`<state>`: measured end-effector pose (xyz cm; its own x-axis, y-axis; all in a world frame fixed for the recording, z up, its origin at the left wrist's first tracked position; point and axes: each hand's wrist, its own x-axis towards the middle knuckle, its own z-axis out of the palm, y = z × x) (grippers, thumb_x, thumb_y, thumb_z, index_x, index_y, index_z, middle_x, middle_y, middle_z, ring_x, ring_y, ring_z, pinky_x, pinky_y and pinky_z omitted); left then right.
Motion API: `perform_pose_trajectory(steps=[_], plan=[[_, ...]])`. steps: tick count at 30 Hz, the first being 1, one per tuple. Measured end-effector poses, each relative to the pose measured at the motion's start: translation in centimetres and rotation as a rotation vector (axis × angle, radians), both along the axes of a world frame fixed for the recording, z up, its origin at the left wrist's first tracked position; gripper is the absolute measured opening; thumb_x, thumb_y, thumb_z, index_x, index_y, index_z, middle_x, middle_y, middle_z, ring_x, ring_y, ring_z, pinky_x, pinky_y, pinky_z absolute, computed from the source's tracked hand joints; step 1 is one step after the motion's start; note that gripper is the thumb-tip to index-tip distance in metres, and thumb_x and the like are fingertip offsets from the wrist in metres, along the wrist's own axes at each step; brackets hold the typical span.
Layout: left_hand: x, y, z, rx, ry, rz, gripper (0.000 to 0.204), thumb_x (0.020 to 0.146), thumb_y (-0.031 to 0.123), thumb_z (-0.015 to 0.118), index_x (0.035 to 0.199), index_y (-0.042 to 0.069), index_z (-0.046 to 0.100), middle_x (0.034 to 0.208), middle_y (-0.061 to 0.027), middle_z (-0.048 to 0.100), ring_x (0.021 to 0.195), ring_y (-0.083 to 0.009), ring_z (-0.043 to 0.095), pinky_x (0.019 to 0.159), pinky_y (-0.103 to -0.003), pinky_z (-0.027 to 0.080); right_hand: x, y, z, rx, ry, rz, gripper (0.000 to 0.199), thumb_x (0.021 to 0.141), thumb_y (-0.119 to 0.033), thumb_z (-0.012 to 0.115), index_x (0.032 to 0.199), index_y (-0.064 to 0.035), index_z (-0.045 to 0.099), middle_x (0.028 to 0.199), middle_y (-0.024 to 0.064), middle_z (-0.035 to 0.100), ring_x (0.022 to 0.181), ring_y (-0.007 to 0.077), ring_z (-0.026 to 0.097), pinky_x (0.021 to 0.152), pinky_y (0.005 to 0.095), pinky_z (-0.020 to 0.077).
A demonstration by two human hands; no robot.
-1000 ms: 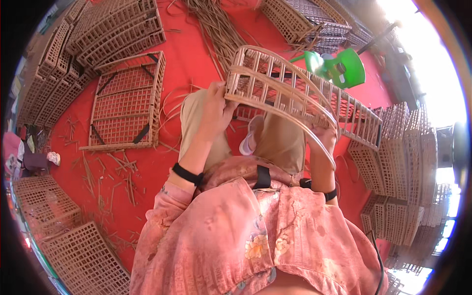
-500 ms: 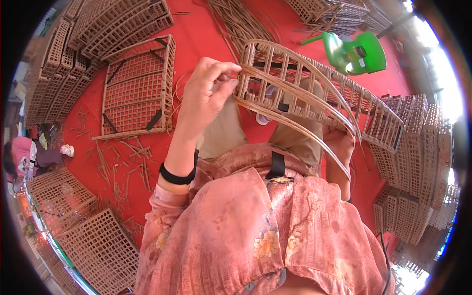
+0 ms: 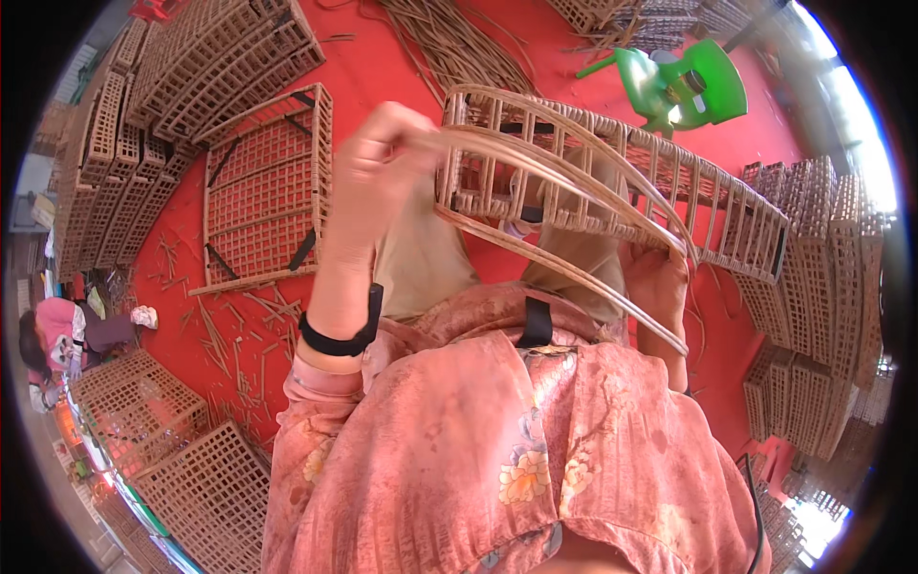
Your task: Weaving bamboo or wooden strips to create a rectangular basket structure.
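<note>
A long, narrow woven rattan frame (image 3: pixel 660 158) with upright slats lies slanted across my knees, its far end to the right. My left hand (image 3: pixel 378 172), smeared by motion, pinches a pale rattan strip (image 3: pixel 535 165) just off the frame's left end. From there the strip runs along the near side toward my right hand (image 3: pixel 658 287). That hand is closed around the frame's near edge, its fingertips partly hidden behind the weave. Another rattan strip curves below the frame and passes over my right wrist.
Stacked rattan panels (image 3: pixel 225 67) stand at the far left, and more stacks (image 3: pixel 813 258) at the right. A rectangular rattan tray (image 3: pixel 258 191) leans on the red floor (image 3: pixel 373 57) beside loose offcuts. A green plastic chair (image 3: pixel 712 81) stands beyond the frame. Another person (image 3: pixel 72 335) sits at the left.
My left hand has drawn away leftward from the frame's end, still pinching the strip. The right hand keeps its grip. The view has shifted a little.
</note>
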<state>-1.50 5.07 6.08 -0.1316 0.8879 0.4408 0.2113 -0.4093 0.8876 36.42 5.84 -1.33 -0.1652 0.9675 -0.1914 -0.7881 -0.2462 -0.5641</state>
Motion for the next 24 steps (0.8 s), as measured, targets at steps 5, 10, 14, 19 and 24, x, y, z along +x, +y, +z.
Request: perform_pose_trajectory(steps=[5,10,14,19,24], plan=[[-12.4,-0.4,-5.0,0.106,-1.145,-0.084,0.024,0.101,0.029,0.056,0.088,0.009,0.057,0.071,0.0021,0.052,0.068,-0.0128,0.049,0.073,-0.034,0.043,-0.3,-1.4,1.9,-0.168,-0.253,0.252,0.043,0.101,-0.042,0.050,0.114,-0.0015,0.058,0.102,0.0138,0.067,0.097,0.0249,0.068,0.077,0.0352,0.0572],[-24.8,-5.3,-15.2,-0.072,-1.341,0.621,0.047,0.107,0.042,0.029,0.081,0.011,0.052,0.061,-0.0012,0.049,0.057,-0.0168,0.047,0.057,-0.037,0.043,-2.5,-2.7,4.6,-0.224,-0.584,0.303,0.036,0.101,-0.032,0.052,0.113,0.0008,0.061,0.095,0.0128,0.069,0.083,0.0218,0.070,0.070,0.0310,0.0577],[-23.8,-10.0,-20.1,-0.411,-1.521,0.885,0.068,0.100,0.065,0.027,0.080,0.009,0.059,0.068,-0.0036,0.060,0.061,-0.0156,0.055,0.059,-0.034,0.045,-3.6,-3.0,6.6,-0.127,-0.679,0.581,0.039,0.100,-0.030,0.056,0.118,0.0047,0.059,0.089,0.0136,0.069,0.074,0.0192,0.070,0.062,0.0271,0.0569],[-15.2,-10.2,-14.2,-0.907,-0.310,0.701,0.048,0.098,0.052,0.055,0.086,0.006,0.067,0.067,-0.0007,0.060,0.062,-0.0091,0.055,0.056,-0.022,0.044,-4.3,-3.3,7.2,-0.167,-0.657,0.595,0.045,0.100,-0.033,0.057,0.124,0.0054,0.057,0.094,0.0141,0.070,0.076,0.0178,0.069,0.064,0.0252,0.0564],[-5.0,-7.6,-4.3,-0.337,-0.220,0.571,0.029,0.099,0.029,0.061,0.087,0.004,0.067,0.074,-0.0008,0.061,0.065,-0.0072,0.054,0.058,-0.020,0.043,-5.5,-4.0,4.3,-0.344,-0.022,0.571,0.049,0.101,-0.037,0.055,0.128,0.0032,0.056,0.103,0.0132,0.067,0.089,0.0160,0.065,0.069,0.0256,0.0544]])
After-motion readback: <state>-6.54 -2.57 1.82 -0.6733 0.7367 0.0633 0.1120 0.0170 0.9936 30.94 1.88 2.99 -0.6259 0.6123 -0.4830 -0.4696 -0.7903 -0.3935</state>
